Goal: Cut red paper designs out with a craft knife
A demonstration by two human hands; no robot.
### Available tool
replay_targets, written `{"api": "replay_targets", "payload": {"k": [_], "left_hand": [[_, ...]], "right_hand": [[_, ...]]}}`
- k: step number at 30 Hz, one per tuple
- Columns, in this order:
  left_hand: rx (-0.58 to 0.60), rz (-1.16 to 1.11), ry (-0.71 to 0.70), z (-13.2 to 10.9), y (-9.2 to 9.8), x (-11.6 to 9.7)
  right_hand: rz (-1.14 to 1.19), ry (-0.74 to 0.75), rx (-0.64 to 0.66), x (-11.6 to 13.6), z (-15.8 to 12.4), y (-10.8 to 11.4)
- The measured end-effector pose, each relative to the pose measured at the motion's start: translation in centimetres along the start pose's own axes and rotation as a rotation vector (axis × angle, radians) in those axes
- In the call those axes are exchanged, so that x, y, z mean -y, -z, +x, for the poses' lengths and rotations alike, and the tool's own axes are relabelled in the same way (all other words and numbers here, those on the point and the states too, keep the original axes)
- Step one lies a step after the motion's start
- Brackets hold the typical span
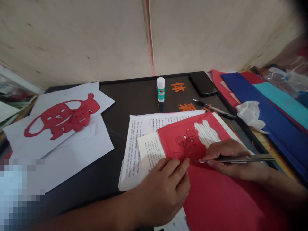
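Note:
A sheet of red paper [207, 192] lies over printed pages, with a penciled flower and leaves [185, 141] drawn inside a ruled border. An irregular opening cut near its top bares printed text beneath. My left hand [166, 189] rests on the sheet's left side, its fingertips pressing the paper beside the drawn leaves, fingers bent and a little apart. In my right hand [228, 157] is a craft knife [250, 158], gripped like a pen. The blade tip points left and is at the red paper, close to my left fingertips.
A glue stick [160, 89] stands upright behind the pages. Beyond it are a black phone [202, 84] and a pen [214, 109]. Crumpled tissue [251, 115] and colored paper [264, 96] lie right. A red paper-cut animal [62, 117] rests on white sheets [79, 160] at left.

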State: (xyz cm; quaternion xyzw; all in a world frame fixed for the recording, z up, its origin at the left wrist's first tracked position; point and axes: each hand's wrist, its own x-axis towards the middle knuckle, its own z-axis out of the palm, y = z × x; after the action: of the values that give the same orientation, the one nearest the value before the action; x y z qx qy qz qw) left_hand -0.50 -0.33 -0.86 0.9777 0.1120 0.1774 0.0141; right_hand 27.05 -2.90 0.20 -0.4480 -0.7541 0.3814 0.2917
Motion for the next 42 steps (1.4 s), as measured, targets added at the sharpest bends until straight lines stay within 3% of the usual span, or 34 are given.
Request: {"api": "replay_targets", "payload": {"k": [15,22,28,34,42], "left_hand": [[-0.005,-0.016,-0.014,0.0,0.2,0.1],[0.045,-0.052,-0.011,0.2,0.3,0.1],[0.067,-0.035,-0.02,0.4,0.4,0.2],[0.09,-0.039,-0.023,0.3,0.5,0.2],[0.077,-0.031,-0.022,0.4,0.5,0.2]], "right_hand": [[-0.005,0.028,-0.058,-0.1,0.0,0.0],[0.016,0.104,0.013,-0.3,0.4,0.6],[0.095,-0.061,0.105,-0.5,1.3,1.6],[0.111,-0.162,0.117,-0.2,1.5,2.0],[0.138,-0.183,0.114,-0.3,1.4,2.1]]}}
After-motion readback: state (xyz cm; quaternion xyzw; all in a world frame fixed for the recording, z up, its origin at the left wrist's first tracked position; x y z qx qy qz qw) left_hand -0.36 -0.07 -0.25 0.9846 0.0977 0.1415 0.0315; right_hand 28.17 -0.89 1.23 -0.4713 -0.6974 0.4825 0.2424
